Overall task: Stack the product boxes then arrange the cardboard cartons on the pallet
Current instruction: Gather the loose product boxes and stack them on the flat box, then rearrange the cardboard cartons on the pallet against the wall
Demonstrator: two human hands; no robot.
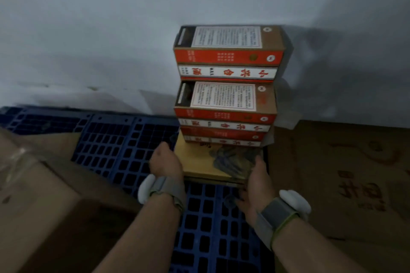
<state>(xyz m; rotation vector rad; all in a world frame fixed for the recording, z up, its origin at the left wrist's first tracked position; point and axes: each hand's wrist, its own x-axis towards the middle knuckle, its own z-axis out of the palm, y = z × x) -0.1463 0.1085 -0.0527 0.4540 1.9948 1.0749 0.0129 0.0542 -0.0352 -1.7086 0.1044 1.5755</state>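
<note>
A stepped stack of red, white and brown product boxes (226,99) rises against the grey wall, on the blue plastic pallet (124,139). In front of it lies a flat yellowish box (199,162) with a dark picture on top. My left hand (165,159) grips its left edge and my right hand (255,182) holds its right front corner. Both wrists wear grey straps with white pods. A taped cardboard carton (40,195) sits at the left, and another carton with red print (346,175) at the right.
The grey wall (111,40) closes off the back, right behind the stack. Open pallet grid shows between the two cartons, under my forearms. The cartons crowd both sides of the stack.
</note>
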